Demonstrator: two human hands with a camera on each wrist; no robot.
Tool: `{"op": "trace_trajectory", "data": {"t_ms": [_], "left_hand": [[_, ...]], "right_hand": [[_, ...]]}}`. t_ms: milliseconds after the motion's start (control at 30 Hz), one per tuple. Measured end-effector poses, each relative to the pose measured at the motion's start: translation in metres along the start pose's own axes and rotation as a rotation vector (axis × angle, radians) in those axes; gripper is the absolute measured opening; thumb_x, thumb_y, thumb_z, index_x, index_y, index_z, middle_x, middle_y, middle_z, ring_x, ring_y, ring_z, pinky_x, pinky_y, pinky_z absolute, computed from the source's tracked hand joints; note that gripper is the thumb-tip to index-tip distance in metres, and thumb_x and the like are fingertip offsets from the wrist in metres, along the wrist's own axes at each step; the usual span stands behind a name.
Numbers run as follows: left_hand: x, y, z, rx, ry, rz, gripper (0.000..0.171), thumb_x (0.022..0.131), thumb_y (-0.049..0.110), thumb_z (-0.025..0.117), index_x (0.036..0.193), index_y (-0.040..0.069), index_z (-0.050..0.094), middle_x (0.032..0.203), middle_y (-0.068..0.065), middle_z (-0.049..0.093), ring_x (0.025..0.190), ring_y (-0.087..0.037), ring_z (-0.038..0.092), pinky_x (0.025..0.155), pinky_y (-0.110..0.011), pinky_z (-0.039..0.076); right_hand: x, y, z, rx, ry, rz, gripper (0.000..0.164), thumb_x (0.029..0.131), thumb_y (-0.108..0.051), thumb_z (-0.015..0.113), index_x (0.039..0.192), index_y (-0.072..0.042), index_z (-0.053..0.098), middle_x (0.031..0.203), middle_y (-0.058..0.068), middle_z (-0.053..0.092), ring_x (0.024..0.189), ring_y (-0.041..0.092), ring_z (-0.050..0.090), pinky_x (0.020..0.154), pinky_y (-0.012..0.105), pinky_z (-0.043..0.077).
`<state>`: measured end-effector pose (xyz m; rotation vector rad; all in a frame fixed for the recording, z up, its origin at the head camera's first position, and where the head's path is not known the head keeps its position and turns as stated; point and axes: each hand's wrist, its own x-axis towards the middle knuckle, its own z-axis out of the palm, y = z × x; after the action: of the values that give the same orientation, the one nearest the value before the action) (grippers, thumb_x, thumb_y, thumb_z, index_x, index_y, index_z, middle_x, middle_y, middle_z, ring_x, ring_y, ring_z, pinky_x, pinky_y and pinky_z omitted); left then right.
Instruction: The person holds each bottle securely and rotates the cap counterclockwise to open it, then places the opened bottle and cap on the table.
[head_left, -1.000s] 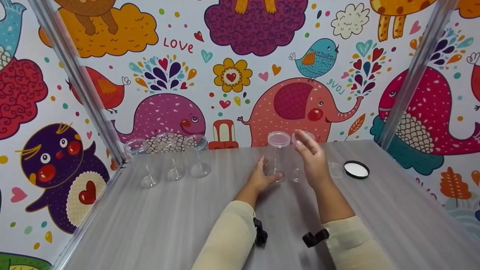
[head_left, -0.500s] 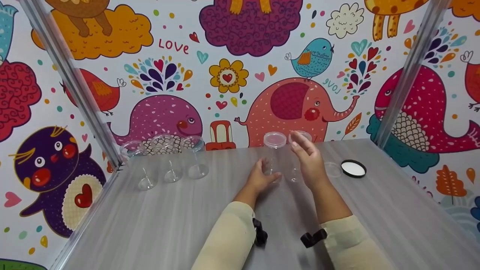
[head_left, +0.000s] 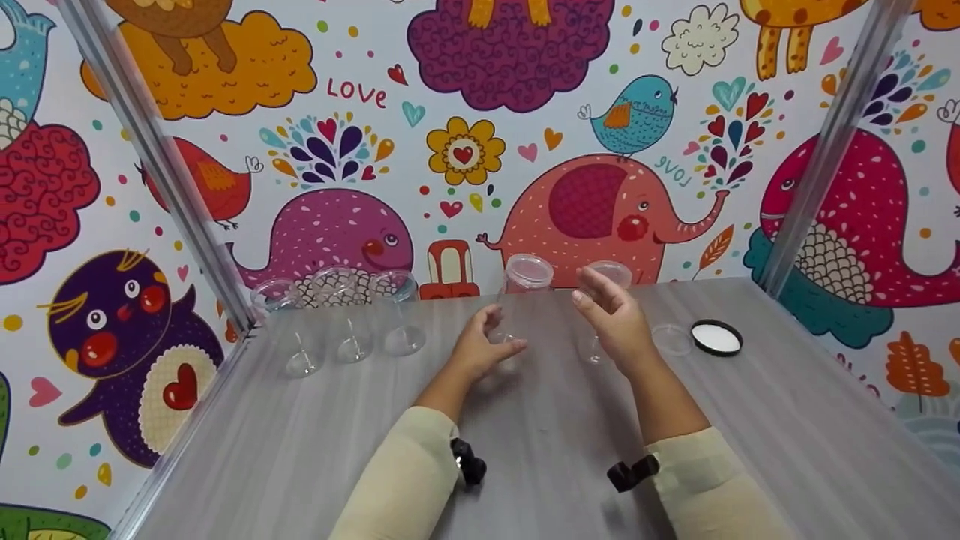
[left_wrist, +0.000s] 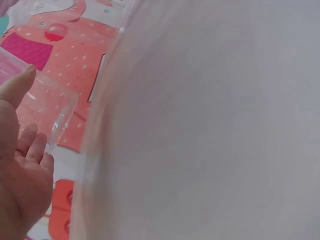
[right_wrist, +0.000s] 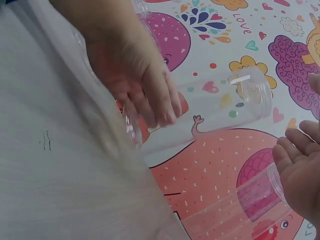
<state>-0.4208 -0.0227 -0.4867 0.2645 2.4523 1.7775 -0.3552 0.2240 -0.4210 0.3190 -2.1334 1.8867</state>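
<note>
My left hand (head_left: 480,346) grips a clear plastic jar (head_left: 528,276) low down, thumb on one side and fingers on the other. The jar leans, its capped top toward the right. In the right wrist view this jar (right_wrist: 225,105) shows nothing inside. A second clear jar (head_left: 609,274) stands upright on the table, partly hidden behind my right hand (head_left: 622,322). That hand is raised with loosely bent fingers beside the second jar's top; the right wrist view also shows the right hand (right_wrist: 302,172) by its rim. Contact with it cannot be told.
Three clear jars (head_left: 405,315) stand in a row at the back left of the grey table (head_left: 300,450). To the right lie a clear disc (head_left: 672,340) and a black-rimmed white lid (head_left: 717,337). A patterned wall (head_left: 465,75) closes off the back, with metal posts (head_left: 832,150) at the corners.
My left hand has moved left with the jar, which has gone from upright to tilted and stands farther from the second jar. The right hand has stayed nearly in place.
</note>
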Motion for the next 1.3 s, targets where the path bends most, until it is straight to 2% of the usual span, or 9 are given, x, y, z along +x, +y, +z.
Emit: {"op": "trace_trajectory", "data": {"t_ms": [167, 400, 533, 667, 767, 967, 1133, 1300], "left_hand": [[-0.011, 0.004, -0.022, 0.057, 0.0, 0.014, 0.095, 0.081, 0.044, 0.093, 0.159, 0.025, 0.043, 0.165, -0.001, 0.051, 0.159, -0.027, 0.041, 0.127, -0.053, 0.041], [-0.033, 0.003, -0.046, 0.126, 0.02, 0.092, 0.087, 0.081, 0.034, 0.094, 0.154, 0.023, 0.047, 0.161, -0.003, 0.053, 0.157, -0.029, 0.044, 0.129, -0.058, 0.037], [-0.045, 0.004, -0.055, 0.184, 0.025, 0.094, 0.09, 0.078, 0.042, 0.095, 0.153, 0.028, 0.048, 0.16, 0.004, 0.055, 0.157, -0.027, 0.045, 0.127, -0.06, 0.039], [-0.052, 0.002, -0.063, 0.213, 0.028, 0.13, 0.092, 0.077, 0.047, 0.095, 0.153, 0.027, 0.048, 0.158, 0.006, 0.058, 0.156, -0.025, 0.047, 0.127, -0.059, 0.039], [-0.055, -0.001, -0.068, 0.227, 0.031, 0.156, 0.092, 0.078, 0.045, 0.095, 0.154, 0.022, 0.049, 0.156, 0.004, 0.06, 0.154, -0.026, 0.048, 0.128, -0.059, 0.038], [-0.059, -0.006, -0.074, 0.24, 0.041, 0.159, 0.091, 0.079, 0.042, 0.095, 0.155, 0.021, 0.049, 0.155, 0.003, 0.061, 0.153, -0.027, 0.049, 0.128, -0.062, 0.037], [-0.061, -0.006, -0.074, 0.275, 0.054, 0.154, 0.092, 0.08, 0.042, 0.094, 0.157, 0.025, 0.048, 0.154, 0.002, 0.061, 0.151, -0.027, 0.051, 0.125, -0.063, 0.041], [-0.065, 0.001, -0.069, 0.291, 0.061, 0.179, 0.091, 0.08, 0.038, 0.095, 0.158, 0.029, 0.049, 0.156, 0.0, 0.06, 0.149, -0.03, 0.054, 0.121, -0.062, 0.046]], "right_hand": [[0.003, 0.002, 0.001, -0.035, -0.028, 0.02, 0.076, 0.098, -0.05, 0.075, 0.162, -0.02, 0.047, 0.164, -0.003, 0.053, 0.154, 0.02, 0.051, 0.116, 0.029, 0.049], [0.006, 0.006, 0.01, 0.002, -0.085, 0.011, 0.074, 0.1, -0.04, 0.076, 0.162, -0.014, 0.046, 0.165, 0.004, 0.052, 0.155, 0.025, 0.05, 0.118, 0.034, 0.048], [0.008, 0.007, 0.017, -0.001, -0.092, 0.005, 0.073, 0.099, -0.04, 0.077, 0.161, -0.015, 0.047, 0.164, 0.005, 0.054, 0.154, 0.027, 0.052, 0.118, 0.034, 0.049], [0.01, 0.006, 0.024, 0.012, -0.102, 0.005, 0.071, 0.1, -0.038, 0.077, 0.16, -0.013, 0.048, 0.162, 0.006, 0.056, 0.152, 0.027, 0.053, 0.117, 0.035, 0.05], [0.012, 0.005, 0.031, 0.046, -0.127, 0.005, 0.068, 0.101, -0.032, 0.075, 0.16, -0.01, 0.048, 0.163, 0.008, 0.055, 0.153, 0.028, 0.052, 0.118, 0.037, 0.049], [0.012, 0.006, 0.046, 0.056, -0.14, 0.006, 0.067, 0.101, -0.028, 0.075, 0.159, -0.007, 0.049, 0.161, 0.012, 0.056, 0.151, 0.031, 0.054, 0.119, 0.042, 0.05], [0.011, 0.005, 0.056, -0.007, -0.135, 0.038, 0.073, 0.096, -0.039, 0.08, 0.158, -0.014, 0.051, 0.161, 0.009, 0.057, 0.148, 0.032, 0.057, 0.118, 0.047, 0.052], [0.01, 0.005, 0.057, -0.067, -0.109, 0.035, 0.068, 0.094, -0.041, 0.083, 0.153, -0.018, 0.059, 0.156, 0.01, 0.061, 0.141, 0.035, 0.062, 0.114, 0.048, 0.056]]}}
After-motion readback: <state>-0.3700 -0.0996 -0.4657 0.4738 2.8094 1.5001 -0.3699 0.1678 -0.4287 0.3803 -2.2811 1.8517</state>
